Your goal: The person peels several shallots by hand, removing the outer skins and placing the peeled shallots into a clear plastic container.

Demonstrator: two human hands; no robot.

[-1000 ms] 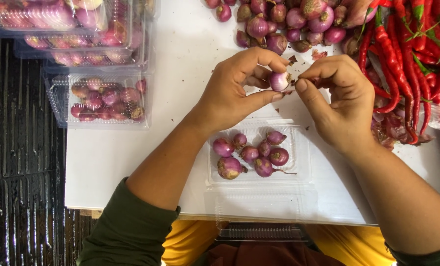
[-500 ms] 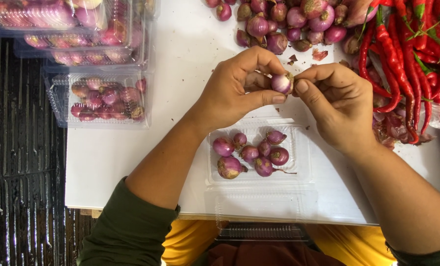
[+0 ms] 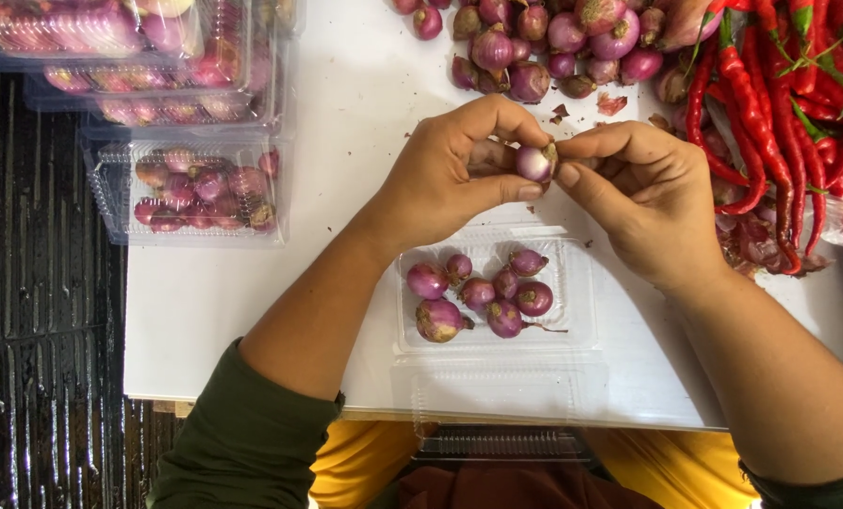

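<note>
Both forearms came up from the lower edge of the view in dark green sleeves pushed back near the elbows, converging above the open clear tray (image 3: 493,325). The left hand (image 3: 450,174) sat above the tray's upper left corner, fingers curled, thumb and forefinger pinched shut. The right hand (image 3: 643,203) sat above the tray's upper right corner, thumb and forefinger pinched toward the left hand's fingertips, nearly touching them.

Produce-packing table (image 3: 252,302): loose shallots (image 3: 535,47), chillies (image 3: 780,104), filled clamshell boxes (image 3: 195,188).
</note>
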